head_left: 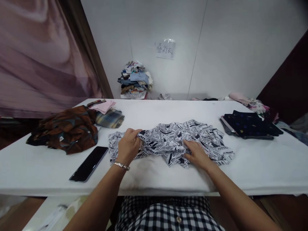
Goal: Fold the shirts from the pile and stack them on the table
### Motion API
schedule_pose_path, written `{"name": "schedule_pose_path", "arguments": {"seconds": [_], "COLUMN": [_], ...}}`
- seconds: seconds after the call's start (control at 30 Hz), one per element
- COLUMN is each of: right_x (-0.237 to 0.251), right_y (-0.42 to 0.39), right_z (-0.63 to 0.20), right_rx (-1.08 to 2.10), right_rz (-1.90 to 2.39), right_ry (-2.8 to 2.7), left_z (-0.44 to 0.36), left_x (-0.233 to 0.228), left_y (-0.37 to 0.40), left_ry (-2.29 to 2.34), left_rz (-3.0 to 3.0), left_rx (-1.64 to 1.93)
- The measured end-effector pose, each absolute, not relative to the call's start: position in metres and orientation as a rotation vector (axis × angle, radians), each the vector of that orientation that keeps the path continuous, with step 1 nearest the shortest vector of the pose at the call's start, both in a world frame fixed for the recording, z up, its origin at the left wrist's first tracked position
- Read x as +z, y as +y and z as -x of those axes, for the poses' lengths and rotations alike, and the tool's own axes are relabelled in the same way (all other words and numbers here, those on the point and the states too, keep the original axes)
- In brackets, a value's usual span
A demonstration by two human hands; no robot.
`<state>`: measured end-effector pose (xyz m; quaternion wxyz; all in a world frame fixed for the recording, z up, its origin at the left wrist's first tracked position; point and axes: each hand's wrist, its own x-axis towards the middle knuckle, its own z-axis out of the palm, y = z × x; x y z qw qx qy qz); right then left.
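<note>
A black-and-white shirt (pixel 170 138) printed with newspaper-style lettering lies crumpled across the white table in front of me. My left hand (pixel 129 146), with a silver bracelet at the wrist, is closed on the shirt's left part and lifts a fold of it slightly. On the near middle edge of the fabric rests my right hand (pixel 197 154), its fingers partly tucked under or into the cloth. Whether those fingertips pinch the fabric is hard to see.
A black phone (pixel 89 164) lies left of the shirt. Rumpled brown patterned clothing (pixel 71 128) and a plaid folded garment (pixel 110 118) sit at the left. Dark folded clothes (pixel 250 124) are stacked on the right of the table (pixel 148 110). Behind it rises a clothes pile (pixel 135 79).
</note>
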<state>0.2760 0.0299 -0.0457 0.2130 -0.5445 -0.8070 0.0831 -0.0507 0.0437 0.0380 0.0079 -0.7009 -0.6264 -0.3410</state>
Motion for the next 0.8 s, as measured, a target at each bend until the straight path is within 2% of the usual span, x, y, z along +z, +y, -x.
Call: {"name": "schedule_pose_path", "arguments": {"seconds": [0.1, 0.23, 0.3, 0.43, 0.57, 0.67, 0.8], "right_x": [-0.034, -0.010, 0.000, -0.005, -0.024, -0.013, 0.045], "right_y": [0.043, 0.040, 0.028, 0.002, 0.004, 0.026, 0.055], "right_z": [-0.264, -0.253, -0.239, -0.186, -0.149, -0.151, -0.153], "right_rx": [0.312, 0.426, 0.435, 0.357, 0.270, 0.349, 0.450], "right_rz": [1.452, 1.268, 1.189, 1.078, 1.242, 1.269, 1.211], "right_ry": [-2.348, -2.232, -2.204, -2.388, -2.418, -2.322, -2.100], "left_z": [0.065, 0.090, 0.100, 0.111, 0.123, 0.134, 0.148], "left_x": [0.052, 0.075, 0.092, 0.126, 0.143, 0.157, 0.208], "left_y": [0.044, 0.040, 0.036, 0.031, 0.036, 0.041, 0.047], "left_ry": [-2.095, -2.264, -2.239, -2.037, -1.884, -1.977, -2.237], "left_rz": [2.109, 2.073, 2.117, 2.178, 2.195, 2.218, 2.229], "left_rx": [-1.070, -1.456, -1.538, -1.346, -1.061, -1.226, -1.611]}}
